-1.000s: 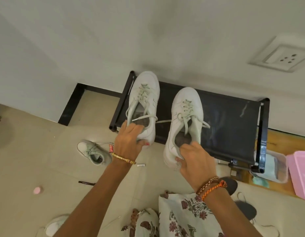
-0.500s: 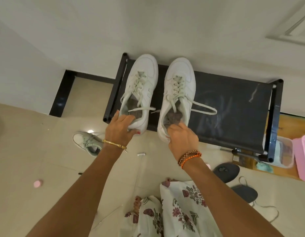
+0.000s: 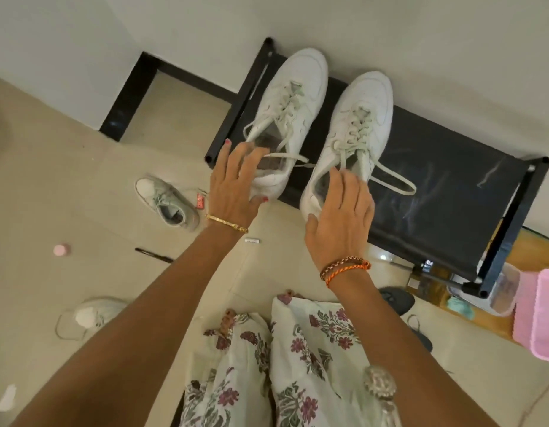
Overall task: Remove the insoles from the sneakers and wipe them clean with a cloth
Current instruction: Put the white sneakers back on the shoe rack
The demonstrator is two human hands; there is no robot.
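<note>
Two white sneakers stand side by side on a black shoe rack (image 3: 445, 192), toes toward the wall. My left hand (image 3: 233, 186) hovers with spread, straight fingers over the heel of the left sneaker (image 3: 293, 97), the thumb touching its heel. My right hand (image 3: 341, 217) lies with relaxed fingers over the heel opening of the right sneaker (image 3: 362, 115), thumb at the heel. Dark grey insoles show inside both shoe openings, partly hidden by my fingers. Loose laces trail over the rack.
Another pale sneaker (image 3: 168, 201) lies on the tiled floor at left, and one more (image 3: 94, 314) lower left. Two dark insoles (image 3: 396, 298) lie on the floor at right. A pink basket (image 3: 541, 315) and a clear container (image 3: 504, 291) stand beside the rack. Wall directly behind.
Both hands have let go of the sneakers' heels and opened their fingers. The sneakers now rest on the rack. The camera view has shifted and tilted.
</note>
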